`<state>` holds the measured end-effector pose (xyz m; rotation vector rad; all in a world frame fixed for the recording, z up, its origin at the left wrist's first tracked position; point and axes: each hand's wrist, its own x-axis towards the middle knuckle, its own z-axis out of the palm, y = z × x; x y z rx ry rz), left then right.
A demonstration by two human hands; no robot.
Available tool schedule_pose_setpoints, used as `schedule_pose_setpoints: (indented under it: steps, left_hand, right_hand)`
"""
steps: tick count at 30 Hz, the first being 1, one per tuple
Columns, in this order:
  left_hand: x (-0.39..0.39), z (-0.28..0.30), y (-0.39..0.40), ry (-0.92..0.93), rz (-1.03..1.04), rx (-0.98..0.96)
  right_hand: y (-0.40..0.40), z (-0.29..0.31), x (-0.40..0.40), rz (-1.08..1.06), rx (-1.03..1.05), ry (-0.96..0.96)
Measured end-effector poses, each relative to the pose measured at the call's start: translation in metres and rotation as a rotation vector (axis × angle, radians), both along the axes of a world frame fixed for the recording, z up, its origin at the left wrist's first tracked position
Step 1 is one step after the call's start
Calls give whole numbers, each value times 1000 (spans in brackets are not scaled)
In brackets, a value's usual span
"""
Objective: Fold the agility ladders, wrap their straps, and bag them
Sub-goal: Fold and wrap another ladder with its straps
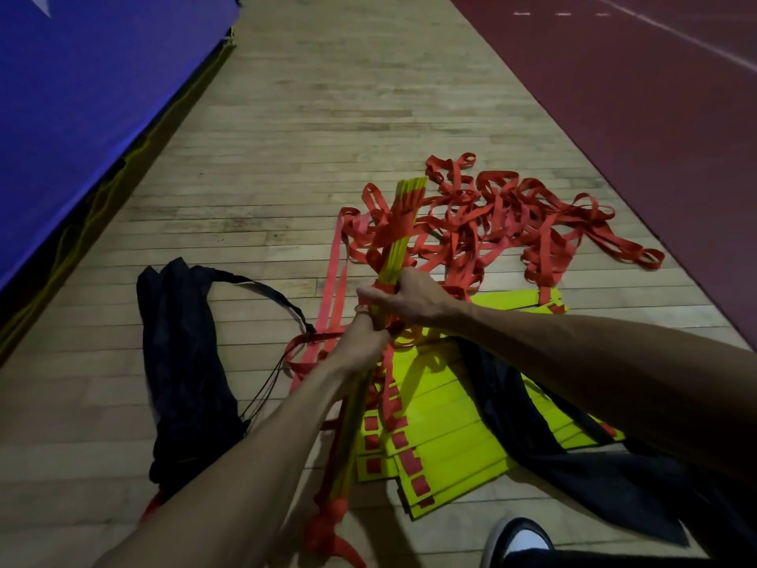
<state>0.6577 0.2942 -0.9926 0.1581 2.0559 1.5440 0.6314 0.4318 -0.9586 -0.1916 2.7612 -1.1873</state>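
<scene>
A stacked bundle of yellow ladder rungs (399, 235) stands tilted above the floor, with red straps wound round its middle. My right hand (403, 299) grips the bundle from the right. Just below, my left hand (362, 346) grips the same bundle with strap under its fingers. Loose red straps (512, 223) lie tangled on the wood floor behind. A second fanned stack of yellow rungs (450, 436) lies flat under my arms. One black drawstring bag (184, 362) lies crumpled at the left; another black bag (594, 477) lies under the flat stack at the right.
A blue padded mat (90, 96) runs along the left. Dark red track surface (655, 116) borders the wood floor (327, 116) on the right. A black and white shoe (520, 539) shows at the bottom edge.
</scene>
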Motion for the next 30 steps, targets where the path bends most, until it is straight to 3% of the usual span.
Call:
schedule_pose_setpoints:
  steps: [4,9,13,17,20,24,27,30]
  left_hand:
    - [-6,1,-12,39,15,43]
    - [-7,-5,-18,176,160,-39]
    - [-5,-6,-13,122,163,-5]
    - [-2,-12,-5,161,174,-54]
    - [1,-6,1,72,68,-28]
    - [-3,6,-13,-66,29,147]
    - [-7,8,-26,-12,-89,23]
    - [-9,7,-23,113,83,-57]
  right_hand:
    - [12,3,0,-44,-57,-7]
    - [21,-2,-2,-24,122,-26]
    - [17,-2,3,-12,-12,-27]
    - [3,1,8,36,0,61]
    - [0,-1,8,-18,44,50]
    - [11,-1,3,-86,-57,-64]
    - [17,3,7,-109,-93,-56]
    - [24,4,5,-146,-17,-1]
